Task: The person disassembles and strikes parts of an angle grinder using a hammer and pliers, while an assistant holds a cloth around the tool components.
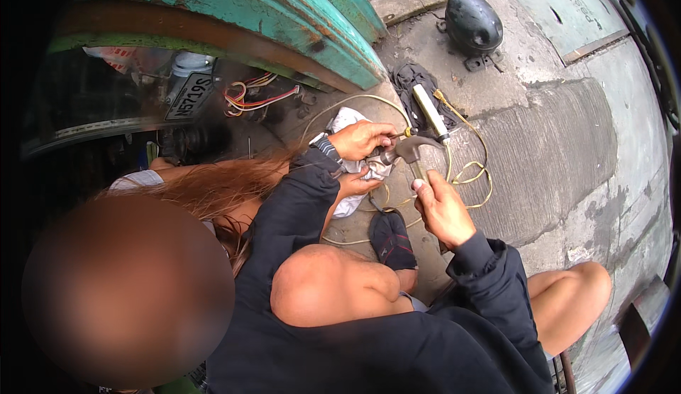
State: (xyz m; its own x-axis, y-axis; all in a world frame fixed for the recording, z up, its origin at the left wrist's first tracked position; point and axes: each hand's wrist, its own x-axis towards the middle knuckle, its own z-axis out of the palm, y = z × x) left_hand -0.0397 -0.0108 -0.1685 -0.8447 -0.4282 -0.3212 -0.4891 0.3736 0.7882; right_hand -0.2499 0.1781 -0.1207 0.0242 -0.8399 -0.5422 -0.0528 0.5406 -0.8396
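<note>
My right hand (443, 208) grips the handle of a claw hammer (407, 150), thumb along the handle. Its metal head sits just below my left hand (364, 141), which wears a watch at the wrist. The left fingers are closed on a thin dark rod (397, 136) with a yellowish end; its exact kind is unclear. Beneath it, another person's hand (358, 182) is at a white cloth (347, 119). What that hand holds is mostly hidden by the hammer head and my left hand.
A pale cylindrical device (430, 114) rests on a black cloth (413, 76). Yellowish cord (489, 181) loops over the concrete. Farther off stands a black domed compressor-like unit (474, 21). Coloured wires (245, 102) lie under a teal metal frame (312, 32). Another person crouches close on the left.
</note>
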